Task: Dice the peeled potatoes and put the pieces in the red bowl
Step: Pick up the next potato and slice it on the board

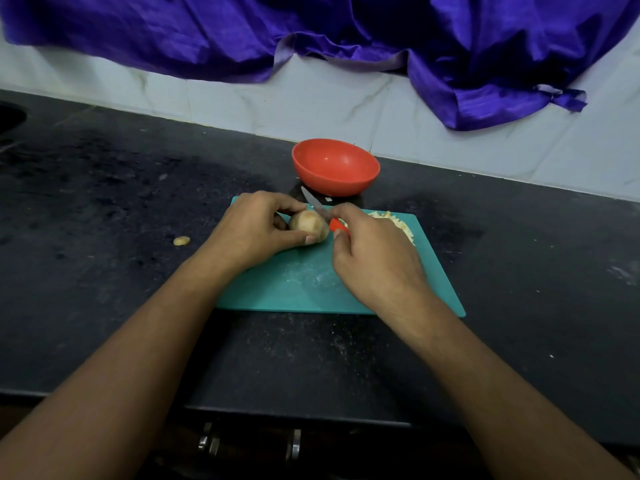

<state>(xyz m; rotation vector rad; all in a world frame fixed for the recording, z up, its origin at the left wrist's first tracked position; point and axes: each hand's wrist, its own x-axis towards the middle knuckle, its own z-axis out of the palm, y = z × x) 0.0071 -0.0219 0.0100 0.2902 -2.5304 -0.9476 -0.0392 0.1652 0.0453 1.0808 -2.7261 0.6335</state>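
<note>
A peeled potato (308,226) lies on the teal cutting board (304,282). My left hand (256,230) grips it from the left, thumb along its near side. My right hand (374,251) holds a red-handled knife (320,211) whose blade crosses the potato's top right and points toward the far left. Just behind the board stands the red bowl (335,167), with nothing visible inside. A pale heap of potato scraps (398,224) sits on the board's far right corner, partly hidden by my right hand.
A small potato piece (181,240) lies on the black counter (104,202) left of the board. The white tiled wall (346,109) and a hanging purple cloth (346,36) close off the back. A dark round opening (10,116) is at the far left edge.
</note>
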